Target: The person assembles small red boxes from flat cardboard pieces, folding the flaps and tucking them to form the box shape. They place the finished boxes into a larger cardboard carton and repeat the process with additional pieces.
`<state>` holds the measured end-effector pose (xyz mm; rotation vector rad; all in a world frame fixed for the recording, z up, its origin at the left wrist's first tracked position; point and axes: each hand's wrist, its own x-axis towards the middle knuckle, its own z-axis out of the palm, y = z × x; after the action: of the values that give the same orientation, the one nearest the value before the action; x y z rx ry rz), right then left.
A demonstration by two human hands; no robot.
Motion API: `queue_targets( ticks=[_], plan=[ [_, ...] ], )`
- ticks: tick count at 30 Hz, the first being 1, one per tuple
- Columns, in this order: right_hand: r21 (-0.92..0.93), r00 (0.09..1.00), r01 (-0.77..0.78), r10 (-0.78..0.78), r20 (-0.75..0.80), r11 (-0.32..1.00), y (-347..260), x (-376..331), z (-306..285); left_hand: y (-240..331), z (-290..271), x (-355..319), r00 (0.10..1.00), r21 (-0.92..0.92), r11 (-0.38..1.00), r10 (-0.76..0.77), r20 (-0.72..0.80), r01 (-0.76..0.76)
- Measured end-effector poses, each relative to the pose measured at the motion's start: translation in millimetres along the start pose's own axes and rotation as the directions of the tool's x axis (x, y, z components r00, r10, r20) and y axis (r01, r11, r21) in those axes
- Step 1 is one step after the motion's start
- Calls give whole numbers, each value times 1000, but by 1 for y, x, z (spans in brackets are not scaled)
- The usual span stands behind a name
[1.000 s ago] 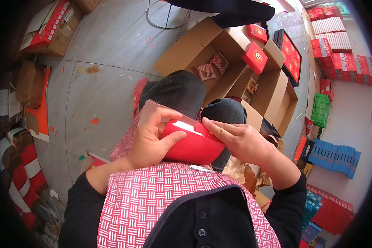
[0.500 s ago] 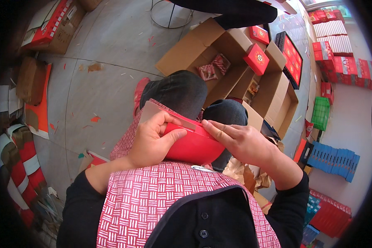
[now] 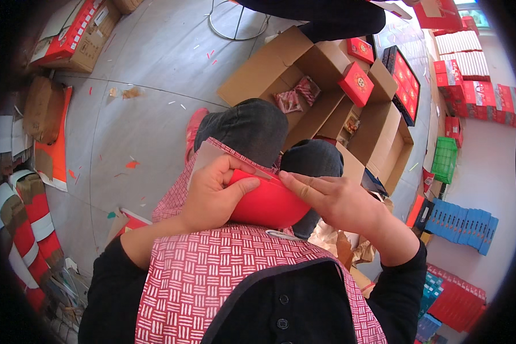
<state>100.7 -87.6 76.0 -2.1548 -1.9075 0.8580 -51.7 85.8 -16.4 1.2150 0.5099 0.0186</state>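
Over my lap I hold a folded piece of glossy red card (image 3: 272, 202) with a pale inner side. The red side curves toward me, and the pale sheet (image 3: 208, 156) sticks up at the left. My left hand (image 3: 207, 192) is closed on its left part, thumb on the red face and fingers bent over the pale side. At the right end of the upper edge, my right hand (image 3: 341, 198) has its fingers together and the fingertips pressed on the card. The right thumb is hidden. A red-and-white patterned apron (image 3: 212, 281) lies beneath.
Open cardboard boxes (image 3: 258, 69) stand beyond my knees, with red gift boxes (image 3: 356, 83) on them. Another person's dark-clothed leg (image 3: 338, 17) is at the top. Blue boxes (image 3: 463, 225) and a green basket (image 3: 444, 160) line the right side. Paper scraps (image 3: 132, 164) litter the floor.
My right hand has shifted slightly along the card, and less of the pale strip shows at its upper edge. A red sheet-like piece has come into view at the top right, near the other person.
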Motion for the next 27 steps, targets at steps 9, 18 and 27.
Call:
queue_targets(
  ticks=[9,18,27],
  plan=[
    [21,999,44,-43,-14,999,2,5,2,0,4,0,996,-118,990,84,30,-80],
    [-46,962,142,-149,-230,989,1,9,21,-1,4,1,994,-67,994,92,58,-88],
    [650,962,-210,271,6,731,29,26,30,46,10,39,890,409,791,396,225,-455]
  ],
)
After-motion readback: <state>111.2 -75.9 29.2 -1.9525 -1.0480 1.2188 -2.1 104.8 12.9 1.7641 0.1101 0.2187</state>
